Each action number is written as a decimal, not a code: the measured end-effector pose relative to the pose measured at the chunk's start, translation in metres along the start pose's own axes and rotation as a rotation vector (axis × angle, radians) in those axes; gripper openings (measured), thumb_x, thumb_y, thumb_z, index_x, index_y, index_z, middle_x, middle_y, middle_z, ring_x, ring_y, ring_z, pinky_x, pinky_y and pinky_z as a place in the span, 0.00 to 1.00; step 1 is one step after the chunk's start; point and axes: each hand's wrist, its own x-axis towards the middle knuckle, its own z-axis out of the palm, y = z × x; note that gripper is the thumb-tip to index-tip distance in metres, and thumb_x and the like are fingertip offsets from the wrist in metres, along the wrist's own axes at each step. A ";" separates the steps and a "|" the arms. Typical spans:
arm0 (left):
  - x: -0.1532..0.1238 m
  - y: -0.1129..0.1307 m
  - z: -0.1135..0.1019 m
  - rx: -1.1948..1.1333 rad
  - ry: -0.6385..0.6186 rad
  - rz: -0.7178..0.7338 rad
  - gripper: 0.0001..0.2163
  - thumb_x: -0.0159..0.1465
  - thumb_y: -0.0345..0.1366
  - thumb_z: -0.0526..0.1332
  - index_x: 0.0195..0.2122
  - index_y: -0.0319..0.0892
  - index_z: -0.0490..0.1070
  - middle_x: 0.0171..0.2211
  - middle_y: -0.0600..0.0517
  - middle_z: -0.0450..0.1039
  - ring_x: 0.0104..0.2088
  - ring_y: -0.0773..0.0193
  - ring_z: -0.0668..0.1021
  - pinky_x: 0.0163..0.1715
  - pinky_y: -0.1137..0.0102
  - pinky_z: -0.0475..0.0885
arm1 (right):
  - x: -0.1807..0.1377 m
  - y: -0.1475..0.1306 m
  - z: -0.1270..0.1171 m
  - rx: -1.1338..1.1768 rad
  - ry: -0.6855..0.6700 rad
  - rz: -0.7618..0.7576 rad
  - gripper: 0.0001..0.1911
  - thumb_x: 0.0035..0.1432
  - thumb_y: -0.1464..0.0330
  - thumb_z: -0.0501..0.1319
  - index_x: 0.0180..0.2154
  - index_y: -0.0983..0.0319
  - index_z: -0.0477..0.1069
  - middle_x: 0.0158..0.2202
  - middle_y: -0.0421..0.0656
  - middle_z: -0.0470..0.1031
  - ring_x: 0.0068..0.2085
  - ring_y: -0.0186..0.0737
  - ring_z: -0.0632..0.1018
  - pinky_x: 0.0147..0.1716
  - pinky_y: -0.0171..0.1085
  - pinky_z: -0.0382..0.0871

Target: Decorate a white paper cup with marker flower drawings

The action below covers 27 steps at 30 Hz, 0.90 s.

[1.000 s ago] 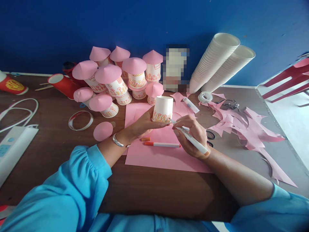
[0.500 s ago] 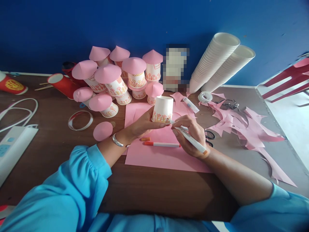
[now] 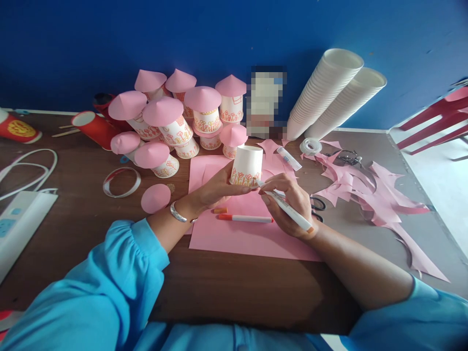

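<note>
My left hand (image 3: 219, 187) is closed around an upturned white paper cup (image 3: 247, 165) with orange and pink flowers drawn along its lower edge. My right hand (image 3: 290, 204) grips a white marker (image 3: 288, 210), and its tip touches the cup's lower right side. Both hands hover over a pink paper sheet (image 3: 241, 234) on the brown table. A second marker with an orange cap (image 3: 244, 219) lies on the sheet, just below my hands. A silver bangle sits on my left wrist.
Several decorated cups with pink cone roofs (image 3: 183, 117) cluster behind. Two leaning stacks of white cups (image 3: 329, 92) stand at the back right. Pink paper scraps (image 3: 369, 190), scissors (image 3: 318, 204), a tape roll (image 3: 310, 146), a pink paper disc (image 3: 156, 198), red cups (image 3: 93, 127) and a white power strip (image 3: 22, 219) lie around.
My right hand and the marker have shifted slightly up and left against the cup. My left hand and the cup stay nearly still.
</note>
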 end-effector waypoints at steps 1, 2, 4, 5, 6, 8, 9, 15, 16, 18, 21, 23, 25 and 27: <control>0.000 0.000 0.000 -0.003 -0.003 0.001 0.28 0.58 0.38 0.77 0.59 0.46 0.72 0.41 0.50 0.78 0.42 0.60 0.79 0.48 0.63 0.73 | 0.000 0.000 0.000 -0.001 0.000 -0.001 0.07 0.69 0.73 0.63 0.47 0.57 0.70 0.37 0.42 0.78 0.35 0.39 0.81 0.35 0.39 0.80; 0.000 0.000 0.000 -0.007 -0.006 0.002 0.28 0.58 0.38 0.77 0.59 0.46 0.72 0.41 0.50 0.78 0.42 0.60 0.79 0.48 0.63 0.74 | 0.000 0.000 0.000 -0.002 0.000 -0.001 0.07 0.69 0.74 0.62 0.46 0.57 0.70 0.36 0.42 0.78 0.35 0.39 0.81 0.35 0.39 0.80; 0.000 0.001 0.001 -0.009 -0.012 0.004 0.28 0.59 0.38 0.77 0.59 0.46 0.72 0.41 0.50 0.78 0.42 0.60 0.79 0.48 0.63 0.74 | 0.000 0.000 0.001 -0.003 0.002 0.002 0.07 0.69 0.74 0.62 0.46 0.57 0.70 0.36 0.42 0.78 0.35 0.39 0.81 0.34 0.40 0.80; 0.000 0.001 0.001 -0.009 -0.014 0.007 0.27 0.59 0.38 0.76 0.59 0.46 0.72 0.41 0.50 0.78 0.43 0.60 0.79 0.49 0.63 0.74 | 0.000 0.000 0.001 -0.003 0.002 0.003 0.07 0.69 0.74 0.62 0.46 0.57 0.70 0.36 0.42 0.78 0.35 0.39 0.81 0.34 0.40 0.80; 0.000 0.001 0.001 -0.007 -0.017 0.008 0.27 0.60 0.38 0.76 0.59 0.46 0.72 0.41 0.50 0.78 0.43 0.59 0.79 0.49 0.62 0.74 | 0.000 0.000 0.001 -0.002 0.001 0.003 0.07 0.69 0.74 0.62 0.46 0.57 0.70 0.36 0.42 0.78 0.35 0.40 0.81 0.34 0.40 0.80; 0.000 0.002 0.001 -0.002 -0.022 0.012 0.26 0.60 0.38 0.76 0.59 0.45 0.72 0.41 0.50 0.78 0.42 0.59 0.79 0.48 0.62 0.74 | 0.000 0.000 0.001 0.002 0.000 -0.002 0.07 0.69 0.74 0.62 0.46 0.57 0.70 0.36 0.42 0.78 0.35 0.40 0.81 0.34 0.40 0.80; 0.000 0.001 0.001 0.002 -0.024 0.014 0.26 0.60 0.39 0.76 0.58 0.45 0.72 0.41 0.50 0.78 0.42 0.59 0.79 0.48 0.62 0.74 | 0.000 -0.001 0.001 0.003 0.001 -0.006 0.07 0.69 0.74 0.62 0.46 0.57 0.70 0.36 0.42 0.78 0.35 0.40 0.81 0.34 0.40 0.80; 0.000 0.002 0.000 0.006 -0.001 0.001 0.25 0.59 0.38 0.77 0.57 0.45 0.74 0.41 0.50 0.77 0.43 0.59 0.79 0.48 0.62 0.73 | -0.001 -0.003 -0.002 0.028 0.002 -0.025 0.09 0.69 0.74 0.62 0.48 0.57 0.71 0.37 0.44 0.78 0.36 0.41 0.81 0.33 0.41 0.80; 0.000 0.003 0.001 -0.005 -0.001 0.008 0.25 0.59 0.38 0.77 0.56 0.45 0.74 0.42 0.50 0.77 0.44 0.59 0.79 0.48 0.63 0.73 | -0.001 -0.004 -0.002 0.034 0.005 -0.021 0.09 0.69 0.74 0.62 0.48 0.57 0.71 0.37 0.44 0.78 0.36 0.41 0.81 0.34 0.41 0.80; 0.000 0.006 0.003 -0.025 -0.007 0.023 0.23 0.60 0.37 0.76 0.56 0.45 0.74 0.42 0.50 0.78 0.45 0.59 0.79 0.50 0.62 0.74 | -0.002 -0.004 -0.002 0.040 0.014 -0.004 0.09 0.69 0.73 0.62 0.49 0.57 0.71 0.38 0.44 0.79 0.37 0.42 0.81 0.35 0.42 0.80; 0.000 0.009 0.006 -0.038 -0.025 0.037 0.20 0.62 0.36 0.74 0.55 0.45 0.75 0.41 0.51 0.78 0.44 0.59 0.80 0.51 0.61 0.74 | -0.003 -0.002 -0.002 0.048 0.023 0.021 0.09 0.69 0.72 0.63 0.50 0.57 0.71 0.38 0.44 0.79 0.38 0.43 0.81 0.37 0.43 0.80; 0.001 0.009 0.006 -0.042 -0.049 0.037 0.19 0.64 0.35 0.73 0.55 0.45 0.75 0.42 0.49 0.79 0.45 0.58 0.80 0.52 0.60 0.75 | -0.003 -0.001 -0.002 0.059 0.019 0.016 0.09 0.69 0.71 0.63 0.50 0.56 0.71 0.39 0.44 0.79 0.39 0.43 0.81 0.38 0.44 0.80; 0.001 0.006 0.005 -0.054 -0.077 0.044 0.19 0.65 0.34 0.71 0.56 0.46 0.74 0.45 0.48 0.80 0.47 0.58 0.80 0.52 0.61 0.75 | -0.003 0.000 -0.001 0.071 0.019 0.010 0.09 0.70 0.71 0.63 0.50 0.56 0.71 0.40 0.44 0.79 0.40 0.44 0.82 0.38 0.44 0.80; 0.001 0.003 0.003 -0.079 -0.097 0.072 0.18 0.65 0.35 0.70 0.56 0.46 0.74 0.46 0.48 0.79 0.47 0.58 0.80 0.51 0.61 0.75 | -0.004 0.001 -0.001 0.084 0.013 0.010 0.10 0.70 0.71 0.64 0.51 0.56 0.71 0.40 0.45 0.79 0.41 0.44 0.82 0.38 0.44 0.81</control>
